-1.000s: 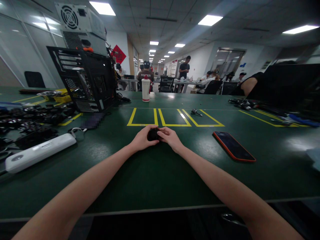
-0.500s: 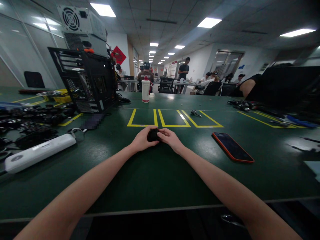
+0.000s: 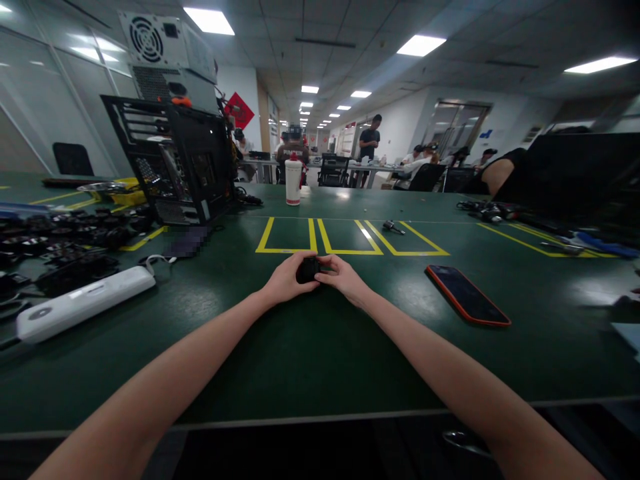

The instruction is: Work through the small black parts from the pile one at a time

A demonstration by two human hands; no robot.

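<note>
Over the green worktop (image 3: 320,353), I saw the left hand (image 3: 286,280) curled round a small black object (image 3: 307,270), thumb and fingers grasping it, while the fingers of the right hand (image 3: 345,277) pinched its right side. The object was just on the near side of the yellow tape outlines (image 3: 353,253); an orange-edged phone (image 3: 467,295) lay off to the right.
</note>
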